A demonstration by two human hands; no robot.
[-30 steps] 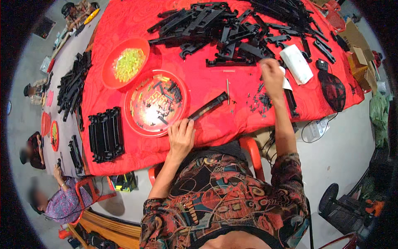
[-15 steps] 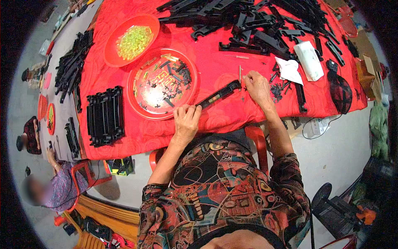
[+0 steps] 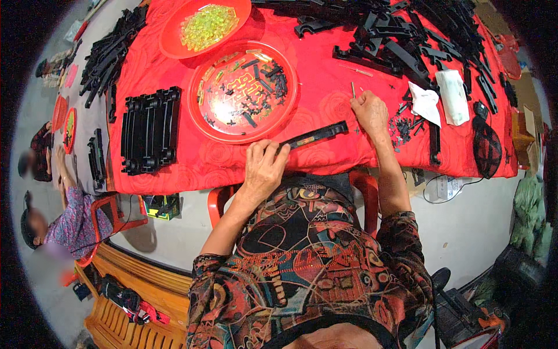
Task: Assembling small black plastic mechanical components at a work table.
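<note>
- The surface (image 3: 174,168) in front of me is draped in a red cloth, crowded with black plastic parts, with a grey floor beyond its near edge.
- The long black bar (image 3: 314,136) lies flat on the cloth near the front edge, running slantwise between my two hands.
- My left hand (image 3: 263,168) grips the bar's near end, fingers curled over it and pinning it to the cloth.
- My right hand (image 3: 370,111) rests just past the bar's far end, fingers bunched loosely on the cloth beside a thin metal pin (image 3: 353,89); I cannot tell whether they pinch anything small.
- Just right of that hand sits a scatter of tiny black pieces (image 3: 402,125), then a white cloth (image 3: 426,102).
- Left of the bar is a round red tray (image 3: 200,113) of small black and yellowish bits, a red bowl (image 3: 168,41) of yellow-green pieces behind it, and a stack of black frames (image 3: 148,131) further left.
- A heap of black parts (image 3: 407,41) fills the back of the surface.
- Risk, as I judge it: the bar lies close to the front edge, so a slack left grip could let it slide off; a careless sweep of my right hand could scatter the tiny pieces or roll the pin away.
</note>
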